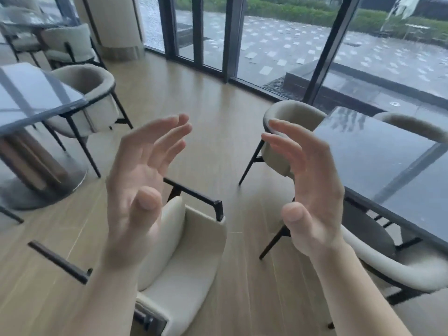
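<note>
My left hand (140, 183) and my right hand (308, 190) are raised in front of me, palms facing each other, a wide gap between them. Fingers on both are spread and relaxed, and neither hand holds or touches anything. Below them stands a cream armchair (194, 263) with dark metal arms, seen from above, its seat partly hidden by my left forearm.
A dark glossy table (392, 166) stands at the right with cream chairs (288, 122) round it. Another table (31, 93) on a round base stands at the left with a grey chair (92, 93). Glass doors (218, 32) close the far side. Wood floor (206, 129) lies between.
</note>
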The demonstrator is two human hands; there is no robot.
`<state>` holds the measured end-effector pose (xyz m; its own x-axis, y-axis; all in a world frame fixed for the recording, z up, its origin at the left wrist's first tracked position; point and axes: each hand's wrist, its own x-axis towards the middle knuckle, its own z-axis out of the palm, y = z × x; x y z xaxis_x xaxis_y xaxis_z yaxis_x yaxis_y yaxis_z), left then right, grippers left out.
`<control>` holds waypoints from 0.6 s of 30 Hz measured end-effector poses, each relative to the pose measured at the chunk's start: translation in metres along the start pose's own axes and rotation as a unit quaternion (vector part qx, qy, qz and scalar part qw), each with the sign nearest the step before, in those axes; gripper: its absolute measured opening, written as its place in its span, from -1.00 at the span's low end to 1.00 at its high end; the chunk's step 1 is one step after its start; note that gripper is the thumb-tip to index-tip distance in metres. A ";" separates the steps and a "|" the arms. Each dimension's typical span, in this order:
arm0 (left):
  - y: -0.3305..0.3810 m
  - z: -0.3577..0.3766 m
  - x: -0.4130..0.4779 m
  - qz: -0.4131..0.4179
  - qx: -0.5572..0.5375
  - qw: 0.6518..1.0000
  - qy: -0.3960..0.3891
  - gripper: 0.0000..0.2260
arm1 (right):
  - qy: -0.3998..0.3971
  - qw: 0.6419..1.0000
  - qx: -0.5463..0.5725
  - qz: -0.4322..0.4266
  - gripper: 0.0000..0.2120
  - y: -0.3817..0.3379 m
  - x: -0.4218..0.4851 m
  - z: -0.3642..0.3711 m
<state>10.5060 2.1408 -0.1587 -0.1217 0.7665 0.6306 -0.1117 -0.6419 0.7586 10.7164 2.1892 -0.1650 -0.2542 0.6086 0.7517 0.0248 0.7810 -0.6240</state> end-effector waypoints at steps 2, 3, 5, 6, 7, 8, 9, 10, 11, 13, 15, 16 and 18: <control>-0.007 0.011 -0.004 0.004 0.036 0.998 0.046 -0.40 | -0.035 0.998 0.052 -0.009 -0.11 0.029 0.009 -0.008; -0.010 0.018 -0.008 0.008 0.054 0.996 0.072 -0.41 | -0.052 0.995 0.082 -0.015 -0.13 0.043 0.014 -0.013; -0.019 0.036 -0.015 0.023 0.094 0.988 0.123 -0.40 | -0.091 0.985 0.144 -0.024 -0.17 0.069 0.024 -0.024; -0.022 0.047 -0.017 0.023 0.109 0.982 0.151 -0.40 | -0.110 0.979 0.168 -0.025 -0.19 0.079 0.028 -0.029; -0.024 0.059 -0.022 0.017 0.119 0.977 0.179 -0.39 | -0.126 0.974 0.186 -0.021 -0.21 0.088 0.033 -0.034; -0.023 0.066 -0.027 0.010 0.129 0.973 0.190 -0.39 | -0.130 0.972 0.196 -0.021 -0.23 0.092 0.033 -0.035; -0.022 0.078 -0.031 0.015 0.156 0.965 0.209 -0.39 | -0.143 0.964 0.224 -0.025 -0.25 0.099 0.037 -0.037; -0.020 0.088 -0.034 0.023 0.180 0.955 0.234 -0.39 | -0.163 0.952 0.256 -0.033 -0.30 0.103 0.041 -0.037; -0.017 0.098 -0.038 0.022 0.193 0.944 0.265 -0.40 | -0.186 0.940 0.283 -0.036 -0.33 0.104 0.044 -0.036; -0.006 0.116 -0.048 0.021 0.220 0.922 0.318 -0.40 | -0.234 0.918 0.319 -0.039 -0.30 0.102 0.048 -0.026; 0.002 0.131 -0.061 0.023 0.253 0.900 0.353 -0.39 | -0.262 0.900 0.345 -0.042 -0.22 0.097 0.049 -0.017; 0.004 0.137 -0.066 0.022 0.269 0.892 0.364 -0.39 | -0.267 0.893 0.359 -0.045 -0.22 0.094 0.048 -0.014; 0.008 0.145 -0.071 0.025 0.284 0.881 0.376 -0.38 | -0.270 0.882 0.382 -0.057 -0.25 0.090 0.044 -0.010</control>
<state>10.6572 2.0847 -0.1740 -0.7565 0.3686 0.5403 0.3981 -0.3959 0.8275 10.7175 2.2879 -0.1862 -0.6408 0.2161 0.7367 -0.6375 0.3849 -0.6674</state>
